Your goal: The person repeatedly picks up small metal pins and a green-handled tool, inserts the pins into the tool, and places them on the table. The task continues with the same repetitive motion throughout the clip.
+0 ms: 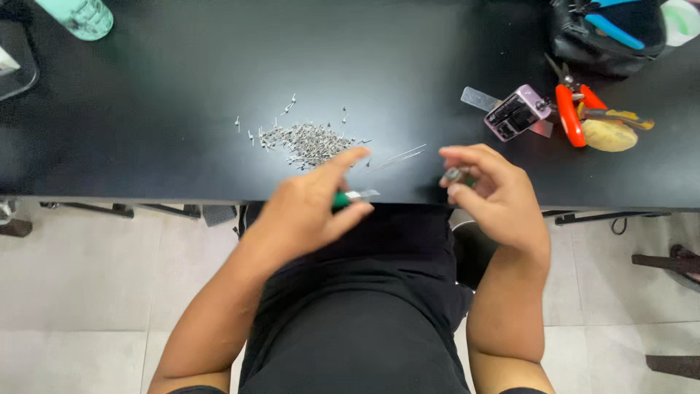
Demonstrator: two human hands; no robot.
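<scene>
My left hand (312,206) is closed around a small tool with a green handle and a silver tip (351,197), held at the near edge of the black table (146,109). A little to the right, my right hand (490,191) pinches a small silvery metal piece (455,175) between thumb and fingers. Just beyond my left hand lies a pile of several tiny metal pins (306,138). Thin wire strands (399,156) lie between the pile and my right hand.
At the right of the table are a small pink device (515,113), red-handled pliers (570,113), a yellow lump (608,135) and a black bag (605,36). A mint-green bottle (79,16) stands at the far left. Tiled floor lies below the table edge.
</scene>
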